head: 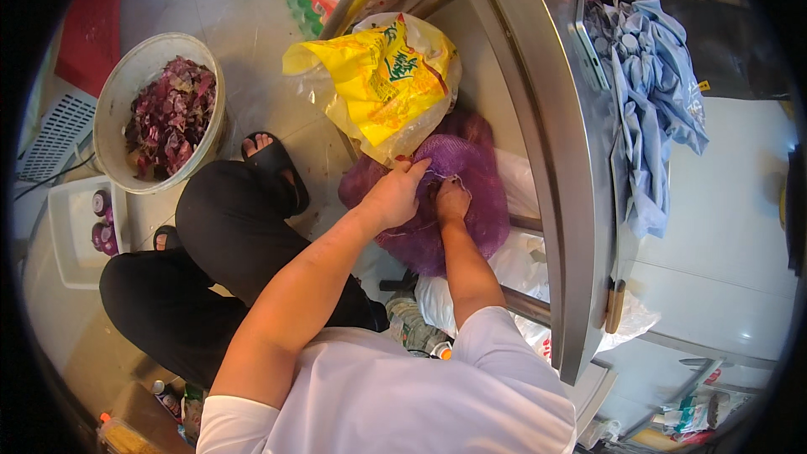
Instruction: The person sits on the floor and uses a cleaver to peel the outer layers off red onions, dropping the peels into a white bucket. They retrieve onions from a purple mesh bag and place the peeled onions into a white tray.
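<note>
A purple mesh bag (485, 202) rests beside the metal table frame, with its mouth turned towards me. My left hand (394, 197) pinches the rim of that mouth between thumb and fingers. Through the opening reaches my right hand (451, 200); its fingers are hidden inside, so what they touch cannot be seen. Just beyond my left hand is a crumpled yellow and clear plastic bag (391, 79), against the mesh bag. To my left, a white tray (66, 258) holds several purple onions (104, 227).
A white bucket (107, 120) of red-purple onion skins (173, 116) stands on the floor at left. The steel table (536, 75) rises close on my right, with a knife (615, 302), a phone (589, 44) and blue cloth (659, 69) on top. White plastic bags (520, 265) sit underneath.
</note>
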Tool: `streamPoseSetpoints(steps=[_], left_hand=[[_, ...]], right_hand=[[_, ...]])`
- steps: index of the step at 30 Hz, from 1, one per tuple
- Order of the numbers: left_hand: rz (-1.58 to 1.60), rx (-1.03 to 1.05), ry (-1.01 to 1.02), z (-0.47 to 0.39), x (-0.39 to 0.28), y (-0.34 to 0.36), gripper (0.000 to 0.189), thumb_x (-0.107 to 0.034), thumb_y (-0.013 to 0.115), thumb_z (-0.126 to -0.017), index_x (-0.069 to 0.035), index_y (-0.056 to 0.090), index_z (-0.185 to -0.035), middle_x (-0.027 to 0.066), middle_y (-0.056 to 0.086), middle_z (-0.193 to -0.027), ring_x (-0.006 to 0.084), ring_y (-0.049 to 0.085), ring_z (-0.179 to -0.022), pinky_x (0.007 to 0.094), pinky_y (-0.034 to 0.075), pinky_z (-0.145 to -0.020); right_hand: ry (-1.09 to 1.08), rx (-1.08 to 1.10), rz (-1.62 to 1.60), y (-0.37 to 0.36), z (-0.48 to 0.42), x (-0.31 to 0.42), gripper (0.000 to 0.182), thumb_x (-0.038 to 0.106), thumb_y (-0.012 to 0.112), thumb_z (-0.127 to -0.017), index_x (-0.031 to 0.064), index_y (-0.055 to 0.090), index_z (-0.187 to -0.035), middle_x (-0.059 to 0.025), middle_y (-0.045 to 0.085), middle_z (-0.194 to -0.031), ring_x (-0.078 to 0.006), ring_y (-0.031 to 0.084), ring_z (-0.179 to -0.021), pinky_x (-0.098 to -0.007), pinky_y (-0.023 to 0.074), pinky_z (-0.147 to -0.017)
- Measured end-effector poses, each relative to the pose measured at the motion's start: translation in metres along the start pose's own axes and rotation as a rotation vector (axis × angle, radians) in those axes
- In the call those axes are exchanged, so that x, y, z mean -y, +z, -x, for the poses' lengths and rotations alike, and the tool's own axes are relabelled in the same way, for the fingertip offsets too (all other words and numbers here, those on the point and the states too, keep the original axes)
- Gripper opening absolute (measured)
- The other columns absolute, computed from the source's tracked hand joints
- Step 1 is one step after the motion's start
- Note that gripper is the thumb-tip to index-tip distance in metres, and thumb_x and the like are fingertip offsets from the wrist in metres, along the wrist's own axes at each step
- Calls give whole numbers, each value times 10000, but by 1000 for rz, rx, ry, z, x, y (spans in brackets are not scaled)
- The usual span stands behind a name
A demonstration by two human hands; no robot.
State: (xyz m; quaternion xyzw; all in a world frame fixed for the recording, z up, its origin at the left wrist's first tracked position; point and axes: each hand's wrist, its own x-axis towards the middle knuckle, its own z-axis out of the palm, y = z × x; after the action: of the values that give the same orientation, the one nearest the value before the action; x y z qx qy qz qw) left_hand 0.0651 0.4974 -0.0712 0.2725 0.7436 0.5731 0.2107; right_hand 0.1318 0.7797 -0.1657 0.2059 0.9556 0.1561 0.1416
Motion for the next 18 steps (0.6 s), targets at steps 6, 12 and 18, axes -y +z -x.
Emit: streamPoseSetpoints(steps=[6, 12, 18], left_hand=[[38, -81, -90, -8, 2, 0, 795, 34, 703, -808, -30, 457, -1561, 300, 561, -1367, 486, 591, -1277, 473, 519, -1088], [25, -145, -140, -17, 11, 8, 794, 33, 704, -811, -15, 448, -1561, 302, 567, -1357, 497, 586, -1277, 482, 520, -1082], [8, -123, -143, -21, 2, 4, 755, 30, 669, -843, -4, 445, -1563, 306, 570, -1366, 493, 629, -1224, 489, 544, -1044]], right_hand=[[-115, 165, 203, -56, 4, 27, 377, 300, 710, -981, 137, 640, -1314, -137, 720, -1283, -313, 740, -1146, -460, 586, -963], [-176, 168, 362, -31, -23, 20, 359, 242, 499, -1082, 182, 589, -1424, -197, 722, -1216, -378, 731, -1126, -512, 560, -983], [-352, 152, 499, -24, -28, 10, 364, 218, 588, -1038, 252, 596, -1400, -102, 753, -1236, -309, 756, -1111, -492, 616, -877]])
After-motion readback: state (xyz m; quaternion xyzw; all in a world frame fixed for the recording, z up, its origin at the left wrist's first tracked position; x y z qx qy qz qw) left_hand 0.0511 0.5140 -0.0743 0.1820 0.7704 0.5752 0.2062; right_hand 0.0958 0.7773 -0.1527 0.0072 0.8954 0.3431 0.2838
